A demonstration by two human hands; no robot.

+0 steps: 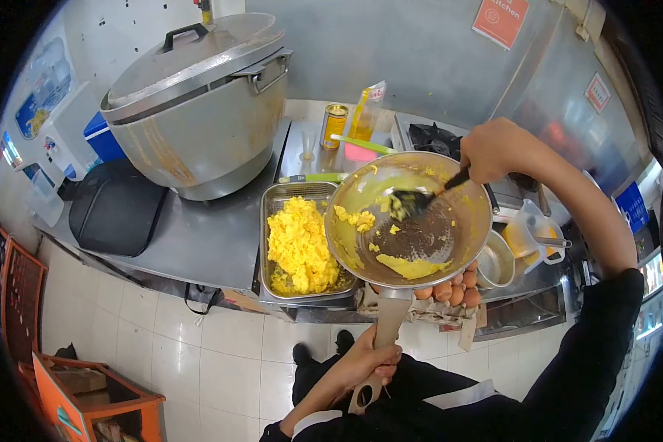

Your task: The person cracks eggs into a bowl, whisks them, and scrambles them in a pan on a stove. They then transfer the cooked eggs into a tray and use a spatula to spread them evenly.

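Observation:
My left hand [372,361] is wrapped round the handle of a frying pan [427,239], which is tipped above the counter. In my right hand [497,149] is a black spatula [412,204], its slotted blade down inside the pan. Bits of scrambled egg [416,267] cling to the pan's floor and side. Just left of the pan, a metal tray [267,221] holds a heap of yellow scrambled egg [302,247]. Partly hidden below the pan are brown eggs [455,295] in a carton [412,313].
A big lidded pot [199,110] stands at the left back, beside a black container [118,206]. Behind the tray are a can [334,127] and a bag of yellow liquid [367,110]. A metal bowl [499,261] and a measuring jug [527,228] sit to the right.

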